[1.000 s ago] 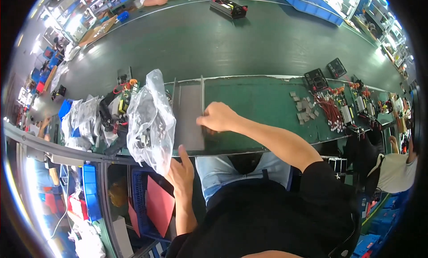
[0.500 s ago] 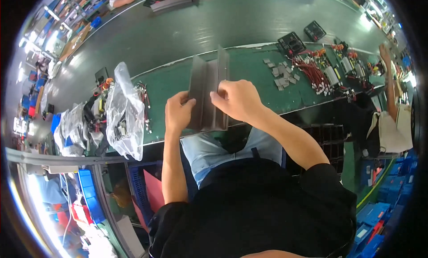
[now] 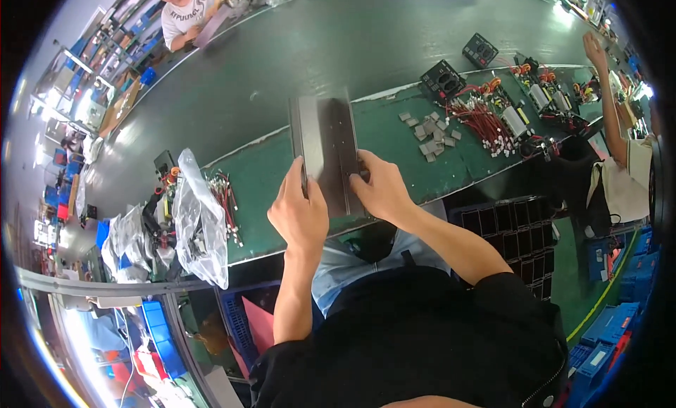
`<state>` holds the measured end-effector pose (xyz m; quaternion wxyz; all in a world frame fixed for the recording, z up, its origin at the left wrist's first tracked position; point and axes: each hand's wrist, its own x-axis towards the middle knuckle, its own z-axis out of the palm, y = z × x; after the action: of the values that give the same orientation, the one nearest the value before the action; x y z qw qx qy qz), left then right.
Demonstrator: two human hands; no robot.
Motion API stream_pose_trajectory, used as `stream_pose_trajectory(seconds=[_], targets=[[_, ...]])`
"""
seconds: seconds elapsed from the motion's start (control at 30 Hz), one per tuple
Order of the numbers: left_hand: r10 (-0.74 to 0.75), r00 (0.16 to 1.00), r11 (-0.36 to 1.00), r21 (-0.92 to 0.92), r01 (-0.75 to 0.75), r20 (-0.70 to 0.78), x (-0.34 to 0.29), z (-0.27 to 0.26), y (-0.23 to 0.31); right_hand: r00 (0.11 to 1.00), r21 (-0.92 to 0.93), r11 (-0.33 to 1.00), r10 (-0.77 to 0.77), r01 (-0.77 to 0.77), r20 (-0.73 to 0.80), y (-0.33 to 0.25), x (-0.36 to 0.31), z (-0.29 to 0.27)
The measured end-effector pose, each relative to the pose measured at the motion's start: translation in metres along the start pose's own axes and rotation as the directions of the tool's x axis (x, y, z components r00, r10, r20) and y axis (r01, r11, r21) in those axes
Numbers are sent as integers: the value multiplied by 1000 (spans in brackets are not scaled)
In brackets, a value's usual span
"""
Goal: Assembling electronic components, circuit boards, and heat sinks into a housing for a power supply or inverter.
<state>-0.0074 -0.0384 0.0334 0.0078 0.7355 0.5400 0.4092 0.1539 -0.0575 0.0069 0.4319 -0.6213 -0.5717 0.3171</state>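
Both hands clasp a long grey metal panel [image 3: 327,151] over the green tabletop [image 3: 394,144], the left hand [image 3: 301,212] pinching its near left edge, the right hand [image 3: 381,189] pressed on its near right side, small grey blocks [image 3: 429,132] beyond the right grip.
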Motion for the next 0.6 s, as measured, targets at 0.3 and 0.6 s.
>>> stream_pose_trajectory(seconds=[0.3,0.6], targets=[[-274,920,892,-283,352,279,10,-29,-4,850,-159,894,-448,419,-277,-13,-1,-1],[-165,985,960,-222,172,50,-20,-24,45,848,-250,921,-376,299,-373,-81,47,-38]])
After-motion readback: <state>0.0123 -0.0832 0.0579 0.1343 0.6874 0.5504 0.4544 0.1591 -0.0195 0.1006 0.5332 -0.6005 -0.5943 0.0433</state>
